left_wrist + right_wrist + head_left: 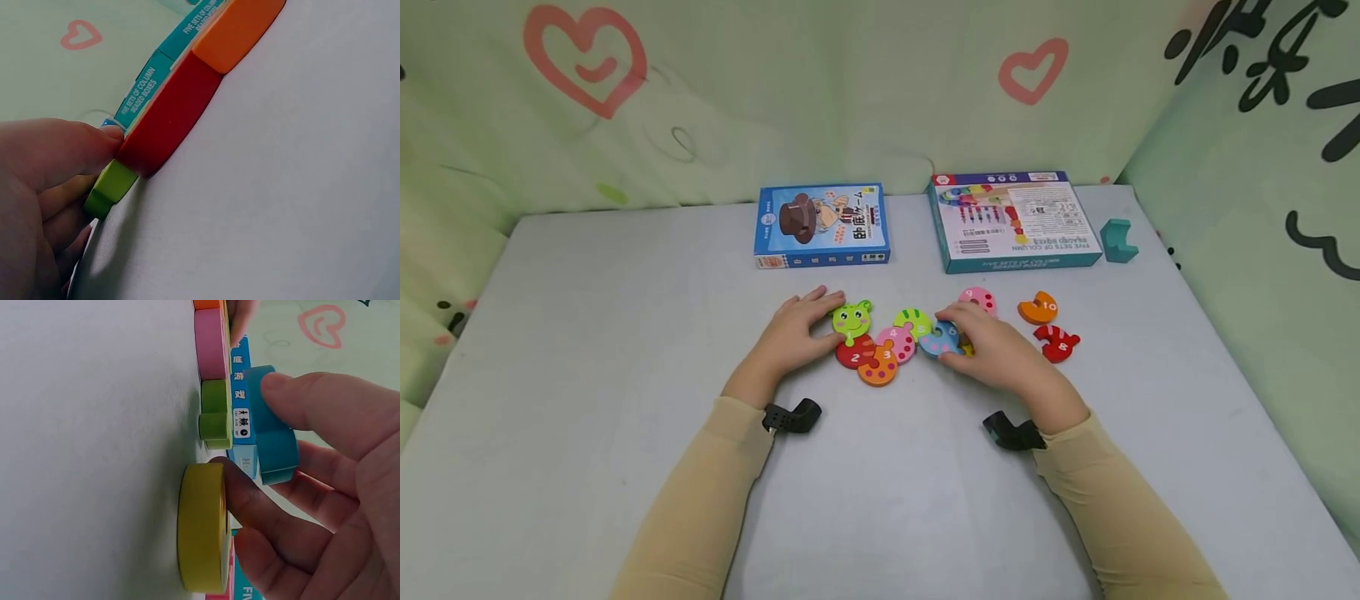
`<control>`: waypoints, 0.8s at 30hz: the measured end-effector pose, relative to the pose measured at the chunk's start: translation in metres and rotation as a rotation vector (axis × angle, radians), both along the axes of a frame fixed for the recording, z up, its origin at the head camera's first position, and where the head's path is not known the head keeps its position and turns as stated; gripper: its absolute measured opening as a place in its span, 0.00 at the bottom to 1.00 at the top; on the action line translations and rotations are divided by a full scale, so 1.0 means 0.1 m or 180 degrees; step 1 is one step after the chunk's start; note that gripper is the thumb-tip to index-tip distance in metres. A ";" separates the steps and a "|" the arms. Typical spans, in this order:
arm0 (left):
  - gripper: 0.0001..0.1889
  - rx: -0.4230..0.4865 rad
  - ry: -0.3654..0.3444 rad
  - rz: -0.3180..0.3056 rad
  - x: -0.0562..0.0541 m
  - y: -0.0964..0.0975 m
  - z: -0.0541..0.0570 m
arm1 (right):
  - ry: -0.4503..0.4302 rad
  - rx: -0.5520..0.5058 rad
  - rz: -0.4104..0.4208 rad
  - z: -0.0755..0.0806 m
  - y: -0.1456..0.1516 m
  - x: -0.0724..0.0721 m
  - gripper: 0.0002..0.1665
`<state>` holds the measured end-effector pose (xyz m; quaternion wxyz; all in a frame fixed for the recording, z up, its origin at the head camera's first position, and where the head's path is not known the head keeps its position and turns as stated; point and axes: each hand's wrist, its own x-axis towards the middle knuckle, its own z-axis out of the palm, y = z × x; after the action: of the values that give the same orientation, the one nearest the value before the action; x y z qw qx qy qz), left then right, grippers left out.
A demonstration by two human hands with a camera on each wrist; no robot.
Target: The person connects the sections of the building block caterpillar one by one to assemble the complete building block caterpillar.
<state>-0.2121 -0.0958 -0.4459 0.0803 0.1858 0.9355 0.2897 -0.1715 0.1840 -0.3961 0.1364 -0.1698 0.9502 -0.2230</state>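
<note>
Five numbered pieces already sit linked on the counter (625, 275): the green frog head (852, 320), the red 2 (852, 354), the orange 3 (878, 367), the pink 4 (896, 342) and the green 5 (913, 320). My right hand (1000, 350) pinches the blue 6 piece (940, 338), thumb on one face and fingers curled behind it; the right wrist view shows the blue piece (272, 425) raised a little off the counter beside the green one (215, 412). A yellow piece (201, 526) lies under my right fingers, flat on the counter.

My left hand (793, 333) lies flat and relaxed, fingers straight, the thumb pressing the frog head and the red piece (169, 112). It grips nothing; it steadies the chain.

Judgement on the step in hand: the blue 6 joins the right end of the chain at the green 5. To do this well I would lower the blue piece flat, line its notch with the tab of the green 5, and slide it in sideways, not press down from above. The left hand ought to hold the chain firm so the linked pieces do not shift.

Loose pieces to the right: pink 9 (977, 297), orange 10 (1038, 309) and a red piece (1056, 342). Two boxes, blue (822, 225) and teal (1015, 221), lie at the far edge, well apart from the work.
</note>
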 end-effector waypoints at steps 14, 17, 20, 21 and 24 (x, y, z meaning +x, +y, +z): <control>0.31 -0.0010 0.0019 -0.0014 -0.01 0.00 -0.01 | -0.0033 0.0278 -0.0021 -0.05 -0.02 0.01 0.35; 0.30 -0.0006 0.0022 -0.0021 -0.01 0.00 -0.01 | -0.0017 0.0315 -0.0021 -0.07 -0.03 0.00 0.35; 0.30 -0.0017 0.0011 -0.0020 -0.01 -0.01 -0.02 | -0.0006 0.0392 -0.0022 -0.09 -0.04 0.00 0.36; 0.30 -0.0022 0.0008 -0.0020 -0.01 0.00 -0.02 | -0.0012 0.0412 -0.0029 -0.09 -0.05 0.00 0.35; 0.30 -0.0024 0.0010 -0.0020 -0.01 0.00 -0.02 | -0.0039 0.0470 -0.0037 -0.11 -0.05 0.00 0.36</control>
<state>-0.2134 -0.0959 -0.4478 0.0805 0.1888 0.9361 0.2856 -0.1717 0.1786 -0.4067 0.1531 -0.1524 0.9642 -0.1541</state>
